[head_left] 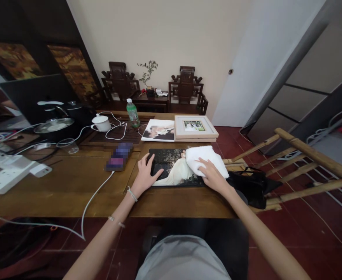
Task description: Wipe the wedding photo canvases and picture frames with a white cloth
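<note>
On the near part of the brown wooden table point(80, 182), a dark rectangular picture panel with a long pale dress point(172, 171) lies flat. The left hand point(146, 174) rests at its left end, fingers spread, clenching nothing. The right hand point(213, 175) lies upon a white folded cloth point(203, 154) over the right end; whether it grasps, I cannot tell. Farther stand stacked pale rectangular photo frames point(196, 134).

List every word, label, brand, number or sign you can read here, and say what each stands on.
None can be read.
Green-labelled bottle: label too small and blurred.
Phone: screen pixelated, nothing legible.
White power strip: no readable markings.
Dark photo panel: no legible lettering on the part that shows.
</note>
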`<state>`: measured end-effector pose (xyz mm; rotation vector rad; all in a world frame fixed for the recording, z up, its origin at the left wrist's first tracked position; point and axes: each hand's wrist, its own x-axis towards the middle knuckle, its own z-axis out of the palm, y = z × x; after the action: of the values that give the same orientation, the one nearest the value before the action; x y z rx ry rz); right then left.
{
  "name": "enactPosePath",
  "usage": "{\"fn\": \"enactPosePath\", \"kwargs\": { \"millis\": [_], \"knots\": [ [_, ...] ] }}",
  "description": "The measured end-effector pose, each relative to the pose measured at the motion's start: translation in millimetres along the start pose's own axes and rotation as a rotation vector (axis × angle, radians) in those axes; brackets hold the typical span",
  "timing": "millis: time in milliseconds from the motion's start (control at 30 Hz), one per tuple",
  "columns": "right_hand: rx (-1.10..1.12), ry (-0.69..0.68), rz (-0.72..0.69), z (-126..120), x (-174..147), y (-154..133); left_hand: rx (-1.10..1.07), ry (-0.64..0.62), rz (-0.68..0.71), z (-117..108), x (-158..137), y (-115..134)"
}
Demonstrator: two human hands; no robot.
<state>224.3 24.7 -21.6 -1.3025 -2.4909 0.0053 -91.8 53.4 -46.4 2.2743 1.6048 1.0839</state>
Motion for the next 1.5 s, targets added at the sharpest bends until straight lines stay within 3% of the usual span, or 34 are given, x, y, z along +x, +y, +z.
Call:
{"fn": "enactPosePath", "kwargs": {
  "millis": [133, 233, 333, 433, 667, 767, 867, 1033, 1133, 1233, 1367, 1500],
  "knots": [
    [-0.051, -0.037, 0.053, -2.4, 40.1, 19.4, -0.046, -0.044, 0.138, 1.3, 3.8, -2.7],
    [-0.067, -0.029, 0.068, -4.2, 67.3, 31.0, -0.074, -0.055, 0.137, 5.2, 8.9, -6.6],
    [-0.086, -0.026, 0.078, -3.7, 73.7, 31.3, -0.084, -0.028, 0.111, 7.9, 10.8, -8.9],
    [-0.100, -0.058, 0.050, -3.3, 50.5, 15.0, -0.107, 0.001, 0.080, 7.8, 10.3, -8.2],
    [-0.035, -0.065, -0.144, -16.5, -49.0, -47.4, -0.130, 0.024, 0.065, 4.3, 10.3, -4.2],
    [0.000, -0.082, -0.155, -22.2, -59.3, -52.3, -0.140, 0.022, 0.062, 3.7, 10.6, -3.9],
    [0.002, -0.067, -0.090, -22.6, -37.6, -36.8, -0.142, 0.022, 0.063, 3.1, 10.6, -3.8],
    [-0.031, -0.045, 0.072, -20.3, 33.5, 6.8, -0.142, 0.022, 0.047, 1.3, 10.6, -3.8],
    [-0.044, -0.048, 0.109, -20.7, 69.1, 25.1, -0.156, 0.023, 0.037, 0.7, 10.5, -3.9],
    [-0.032, -0.041, 0.111, -17.6, 84.3, 30.9, -0.167, 0.022, 0.044, 0.6, 10.2, -3.9],
    [-0.036, -0.023, 0.093, -6.6, 62.2, 16.9, -0.174, 0.009, 0.059, -1.0, 10.2, -2.6],
    [-0.012, -0.020, 0.000, -3.3, 2.1, -21.4, -0.168, -0.004, 0.064, -3.5, 10.7, -0.9]
  ]
}}
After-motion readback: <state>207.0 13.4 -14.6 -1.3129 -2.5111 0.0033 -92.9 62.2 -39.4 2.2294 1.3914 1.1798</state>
